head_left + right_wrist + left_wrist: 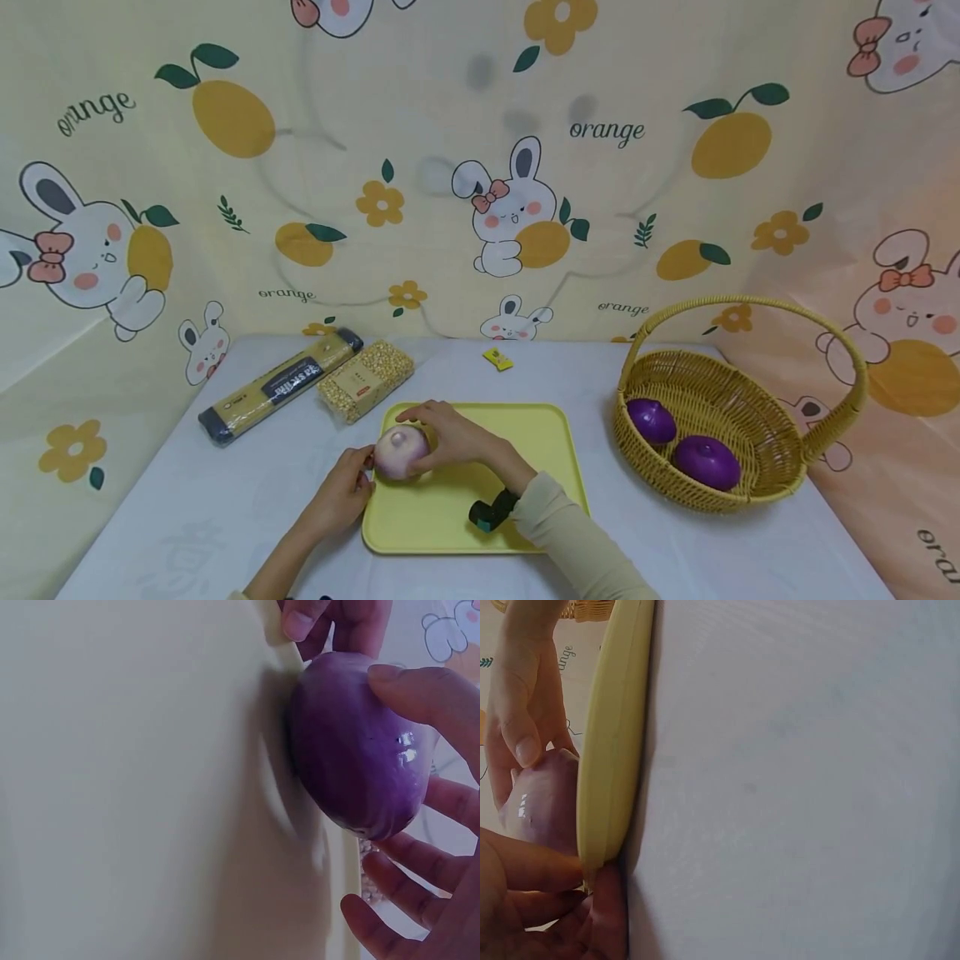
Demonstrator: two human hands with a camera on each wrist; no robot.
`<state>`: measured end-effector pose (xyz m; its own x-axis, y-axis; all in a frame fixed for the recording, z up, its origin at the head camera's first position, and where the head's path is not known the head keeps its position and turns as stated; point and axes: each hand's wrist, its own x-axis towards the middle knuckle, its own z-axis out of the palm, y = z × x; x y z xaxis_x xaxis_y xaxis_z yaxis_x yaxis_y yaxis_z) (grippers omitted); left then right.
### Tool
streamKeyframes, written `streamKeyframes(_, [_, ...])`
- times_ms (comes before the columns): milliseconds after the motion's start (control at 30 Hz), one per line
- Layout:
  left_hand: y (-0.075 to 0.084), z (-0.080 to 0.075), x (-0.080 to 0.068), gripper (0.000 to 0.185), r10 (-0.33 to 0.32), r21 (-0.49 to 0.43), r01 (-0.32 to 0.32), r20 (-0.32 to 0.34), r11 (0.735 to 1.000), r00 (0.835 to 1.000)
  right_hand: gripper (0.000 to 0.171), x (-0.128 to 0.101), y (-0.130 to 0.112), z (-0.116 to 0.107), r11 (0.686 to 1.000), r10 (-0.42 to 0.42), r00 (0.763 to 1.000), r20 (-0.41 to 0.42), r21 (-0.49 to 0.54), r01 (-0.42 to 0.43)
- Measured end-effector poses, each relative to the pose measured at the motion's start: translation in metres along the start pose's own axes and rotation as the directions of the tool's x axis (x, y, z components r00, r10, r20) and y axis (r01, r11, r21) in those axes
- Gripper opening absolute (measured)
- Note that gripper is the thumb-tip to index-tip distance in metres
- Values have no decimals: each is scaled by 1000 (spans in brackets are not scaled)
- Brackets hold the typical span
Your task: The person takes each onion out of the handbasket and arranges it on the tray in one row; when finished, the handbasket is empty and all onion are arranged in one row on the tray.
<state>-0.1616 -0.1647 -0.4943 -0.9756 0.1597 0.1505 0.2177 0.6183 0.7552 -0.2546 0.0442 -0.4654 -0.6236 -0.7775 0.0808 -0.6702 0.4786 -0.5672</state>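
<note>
- the squat, pale purple-and-white onion point(401, 454) was at the left edge of the yellow rectangular tray with rounded corners point(543, 450), nearer the tray's far left corner than its near left one; whether its base touched the tray could not be told.
- the right hand point(457, 437) reached in from the right and gripped the onion – thumb on the near side, fingers round the far side – while its lower fingers stood spread, off the skin.
- the left hand point(345, 492) pinched the tray's left rim between thumb and fingers, just beside the onion; whether a fingertip touched the onion could not be told.
- the relation that counted: the onion lay between the hands, to the left of the right palm – both hands were close, but the right one had the hold.
- its short axis, through the stubby knob on top, pointed up, so its wide axis ran roughly along the tray.
- near the right edge of the white-covered table point(675, 550) stood a golden woven basket with a hooped handle point(720, 387), holding two glossy purple onions point(707, 463).
- beyond the tray's far left corner lay a clear packet of yellow kernels point(371, 379).
</note>
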Motion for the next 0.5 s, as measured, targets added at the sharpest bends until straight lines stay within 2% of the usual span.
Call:
streamKeyframes(233, [-1,1,0,47,7,7,-7,-1,1000,1000,65,0,1,3,1000,10,1000,7,15,-10])
streamKeyframes(500, [0,0,0,47,-17,3,17,8,1000,1000,66,1,1,3,1000,17,1000,8,15,-18])
